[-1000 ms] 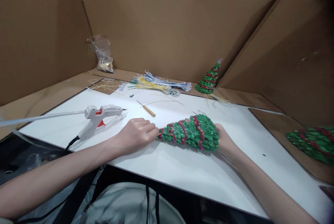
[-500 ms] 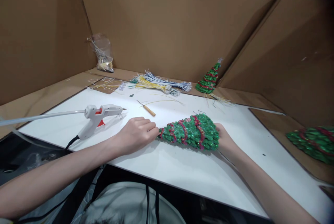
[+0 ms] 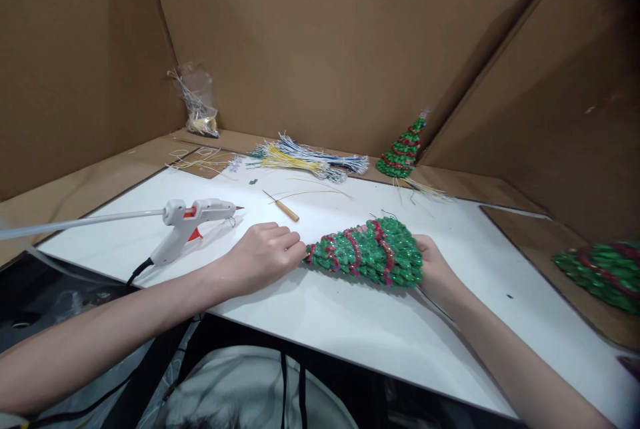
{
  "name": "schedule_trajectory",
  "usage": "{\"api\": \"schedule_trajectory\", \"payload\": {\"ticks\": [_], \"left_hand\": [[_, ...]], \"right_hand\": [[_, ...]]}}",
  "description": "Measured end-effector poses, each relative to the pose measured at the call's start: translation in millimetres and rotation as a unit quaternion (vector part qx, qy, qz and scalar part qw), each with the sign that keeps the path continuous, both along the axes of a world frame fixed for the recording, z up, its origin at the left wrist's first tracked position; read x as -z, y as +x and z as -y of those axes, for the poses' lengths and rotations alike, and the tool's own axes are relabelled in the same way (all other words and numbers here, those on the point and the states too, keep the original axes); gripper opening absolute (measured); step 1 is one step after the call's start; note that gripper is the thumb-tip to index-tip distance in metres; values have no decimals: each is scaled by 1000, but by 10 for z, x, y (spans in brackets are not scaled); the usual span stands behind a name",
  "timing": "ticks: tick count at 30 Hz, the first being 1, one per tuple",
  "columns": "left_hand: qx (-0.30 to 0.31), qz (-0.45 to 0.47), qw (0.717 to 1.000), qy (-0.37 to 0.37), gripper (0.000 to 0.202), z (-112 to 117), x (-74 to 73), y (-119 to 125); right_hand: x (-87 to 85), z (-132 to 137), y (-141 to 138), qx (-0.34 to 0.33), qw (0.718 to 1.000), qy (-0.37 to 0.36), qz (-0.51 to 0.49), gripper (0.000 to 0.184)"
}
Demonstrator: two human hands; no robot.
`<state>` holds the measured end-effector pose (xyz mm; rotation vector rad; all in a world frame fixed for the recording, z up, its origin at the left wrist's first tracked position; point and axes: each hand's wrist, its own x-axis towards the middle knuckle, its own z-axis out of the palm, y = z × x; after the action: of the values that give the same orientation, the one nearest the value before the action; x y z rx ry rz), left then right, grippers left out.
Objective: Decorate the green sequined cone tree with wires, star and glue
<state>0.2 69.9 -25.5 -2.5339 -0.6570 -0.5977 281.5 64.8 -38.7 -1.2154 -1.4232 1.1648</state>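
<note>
A small green Christmas tree [image 3: 365, 252] wound with red glittery garland lies on its side between my hands, just over the white board. Its narrow tip points left, where my left hand [image 3: 267, 257] is closed around it with the fingers curled. At the wide base on the right, my right hand [image 3: 431, 268] grips the tree from behind and below; most of its fingers are hidden by the base. Thin dark wires [image 3: 387, 213] stick out above the base, and another wire runs down beside my right wrist.
A white hot glue gun [image 3: 187, 226] stands on the board [image 3: 320, 332] at left, with an awl [image 3: 286, 210] near the middle. Wire bundles [image 3: 310, 159], a bagged bundle [image 3: 200, 106] and an upright tree [image 3: 403, 149] sit at the back. Another tree [image 3: 600, 274] lies far right. Cardboard walls enclose the table.
</note>
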Motion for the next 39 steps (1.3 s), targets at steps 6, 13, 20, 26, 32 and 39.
{"api": "schedule_trajectory", "payload": {"ticks": [6,13,20,26,32,39], "left_hand": [[-7,-11,1000,-4,20,7,-23,2],[-12,-15,1000,-7,22,23,-36,17],[-10,-13,1000,-11,23,25,-39,28],[-13,-15,1000,-16,22,28,-37,25],[-18,-21,999,-22,20,29,-32,25],[-18,-19,999,-22,21,30,-33,29]], "right_hand": [[-12,2,-30,11,1000,-7,-11,5],[23,13,-7,10,1000,6,-16,10],[64,-26,30,-6,999,31,6,8],[79,-21,34,-9,1000,24,7,14],[76,-25,25,-16,1000,9,-10,19],[66,-28,14,-28,999,-3,-20,21]]}}
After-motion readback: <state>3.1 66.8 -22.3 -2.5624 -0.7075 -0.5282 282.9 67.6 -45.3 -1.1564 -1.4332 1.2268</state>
